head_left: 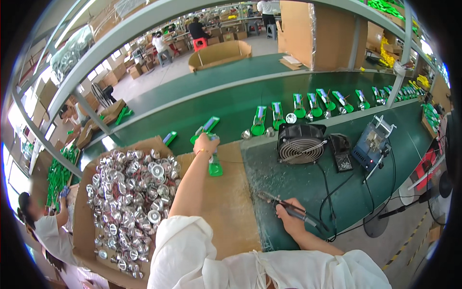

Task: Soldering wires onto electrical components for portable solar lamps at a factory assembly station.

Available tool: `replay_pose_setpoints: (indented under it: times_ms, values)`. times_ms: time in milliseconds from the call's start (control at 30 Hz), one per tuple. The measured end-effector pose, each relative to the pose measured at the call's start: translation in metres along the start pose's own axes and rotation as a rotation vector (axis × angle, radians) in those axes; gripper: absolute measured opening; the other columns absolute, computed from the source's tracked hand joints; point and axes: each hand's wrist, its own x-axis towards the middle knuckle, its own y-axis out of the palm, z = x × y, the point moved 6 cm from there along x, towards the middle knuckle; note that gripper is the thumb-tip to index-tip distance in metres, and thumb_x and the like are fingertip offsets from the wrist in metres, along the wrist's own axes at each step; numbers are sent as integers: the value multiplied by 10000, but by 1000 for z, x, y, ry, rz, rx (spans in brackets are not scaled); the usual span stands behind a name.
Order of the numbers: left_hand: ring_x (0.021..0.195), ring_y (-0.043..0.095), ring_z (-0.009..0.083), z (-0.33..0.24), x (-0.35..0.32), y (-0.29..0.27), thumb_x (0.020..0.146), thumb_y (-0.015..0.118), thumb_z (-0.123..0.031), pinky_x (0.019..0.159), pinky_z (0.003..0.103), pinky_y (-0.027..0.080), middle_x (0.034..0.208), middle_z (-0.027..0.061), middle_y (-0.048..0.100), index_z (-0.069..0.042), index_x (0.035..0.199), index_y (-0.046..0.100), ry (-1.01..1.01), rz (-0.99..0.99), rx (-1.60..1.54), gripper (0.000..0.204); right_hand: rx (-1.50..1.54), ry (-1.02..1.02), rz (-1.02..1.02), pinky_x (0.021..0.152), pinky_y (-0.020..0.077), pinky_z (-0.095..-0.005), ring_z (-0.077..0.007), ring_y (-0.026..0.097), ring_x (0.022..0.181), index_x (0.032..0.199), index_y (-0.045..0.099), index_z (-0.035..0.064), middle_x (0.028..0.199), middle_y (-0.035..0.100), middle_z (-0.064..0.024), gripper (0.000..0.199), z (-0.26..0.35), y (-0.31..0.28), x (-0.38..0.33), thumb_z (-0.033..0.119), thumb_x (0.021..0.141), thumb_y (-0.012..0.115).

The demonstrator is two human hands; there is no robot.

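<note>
My left hand (206,143) reaches over the far edge of the brown cardboard work mat (231,202), its fingers closed at the upper end of a green plastic housing (215,167). Another green housing (210,125) with a pale blue strip lies just beyond the fingers, partly covered by them. What the fingertips touch is partly hidden. In my right hand (291,216) is a soldering iron (299,213), held like a pen low over the green tabletop, its tip pointing left. To the left of my left forearm, a cardboard box (82,226) holds many shiny silver reflector cups (132,202).
A small black fan (301,144), a black tray (341,153) and a blue soldering device (369,144) with cables stand at right. Green housings (277,115) with reflectors line the belt (192,106) beyond a raised rail. A co-worker (50,231) sits at left.
</note>
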Motion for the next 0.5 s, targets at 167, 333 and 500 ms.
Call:
replay_pose_setpoints:
  times_ms: [167,333,500]
  values:
    - [613,583,197,2,-14,-44,676,666,-247,584,345,463,680,106,612,-8,784,618,220,-104,-263,267,-21,5,6,552,448,-242,-73,545,592,806,558,16,668,613,-34,166,-5,-2,-2,129,766,673]
    - [571,499,110,6,-113,-15,807,576,-176,507,279,424,688,20,516,-57,811,549,22,461,-861,122,-117,-54,28,529,462,-231,-91,557,580,817,518,10,676,595,-58,139,-5,-5,0,83,794,634]
    - [882,559,374,11,-190,5,767,537,-300,805,398,445,925,226,547,23,1247,401,253,231,-194,594,-34,-33,6,548,424,-223,-58,511,599,801,566,16,656,574,-6,145,-1,-1,1,120,776,665]
